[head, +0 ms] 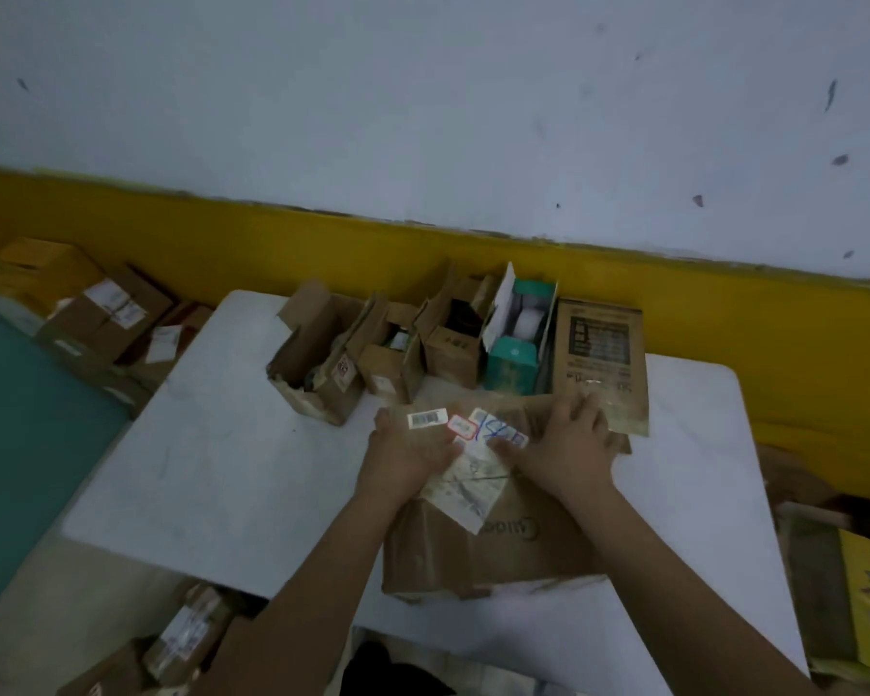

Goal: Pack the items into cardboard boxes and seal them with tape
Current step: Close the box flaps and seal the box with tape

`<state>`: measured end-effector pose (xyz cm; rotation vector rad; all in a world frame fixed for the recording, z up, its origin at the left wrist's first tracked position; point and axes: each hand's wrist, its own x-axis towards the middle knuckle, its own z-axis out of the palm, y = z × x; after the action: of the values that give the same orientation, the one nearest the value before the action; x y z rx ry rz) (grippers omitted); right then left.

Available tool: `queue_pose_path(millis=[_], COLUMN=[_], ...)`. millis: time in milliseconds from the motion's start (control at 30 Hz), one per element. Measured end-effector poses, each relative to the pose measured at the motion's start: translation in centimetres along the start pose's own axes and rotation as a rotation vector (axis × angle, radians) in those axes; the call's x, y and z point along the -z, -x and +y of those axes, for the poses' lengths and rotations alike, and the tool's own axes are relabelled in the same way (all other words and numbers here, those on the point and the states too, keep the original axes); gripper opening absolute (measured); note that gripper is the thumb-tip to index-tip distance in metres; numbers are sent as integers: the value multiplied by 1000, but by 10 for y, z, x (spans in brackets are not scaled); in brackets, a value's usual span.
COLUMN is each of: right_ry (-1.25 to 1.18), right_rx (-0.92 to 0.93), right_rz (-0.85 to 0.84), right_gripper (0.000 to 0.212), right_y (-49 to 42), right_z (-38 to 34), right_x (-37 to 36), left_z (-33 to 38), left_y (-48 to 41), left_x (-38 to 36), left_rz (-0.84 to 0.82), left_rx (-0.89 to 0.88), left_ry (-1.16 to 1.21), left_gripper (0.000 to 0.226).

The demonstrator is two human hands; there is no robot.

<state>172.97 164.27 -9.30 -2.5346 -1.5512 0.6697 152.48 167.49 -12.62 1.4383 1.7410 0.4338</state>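
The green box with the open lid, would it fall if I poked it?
Probably tippy: the green box stands tall and narrow. The printed carton beside it might catch it. Its open flap looks thin, likely bendy.

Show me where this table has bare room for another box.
Widest patch: the left half of the table, between the row of small open boxes and the near edge, left of the big box. A narrower strip lies right of it, below the printed carton. The far edge is crowded.
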Motion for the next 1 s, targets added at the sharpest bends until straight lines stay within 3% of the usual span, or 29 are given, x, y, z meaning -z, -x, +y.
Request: queue_pose_path(millis=[200,367,467,633,833,1000], right_ry=[18,-25,-21,-93,-74,-78], right_rx=[-9,-30,-43,-54,-59,-54], right_rz=[-48,-59,-54,-95,-36,-31], right_gripper=[111,110,110,101,99,98], right_y=[-10,-15,-19,-29,-27,-27], right_z=[-8,-4,-4,4,2,3], right_x=[-2,-5,-10,-10,-18,-16], left_z=[1,13,16,31,39,40], left_y=[-9,-4,-5,-9,-4,-5], left_x=[-4,-7,-5,-8,-13,-12], left_rz=[-56,-19,-13,-74,-43,-50], left_rx=[33,218,226,201,220,216], left_ry=[23,-18,-37,-75,-197,-195], left_gripper=[79,126,140,134,96,95])
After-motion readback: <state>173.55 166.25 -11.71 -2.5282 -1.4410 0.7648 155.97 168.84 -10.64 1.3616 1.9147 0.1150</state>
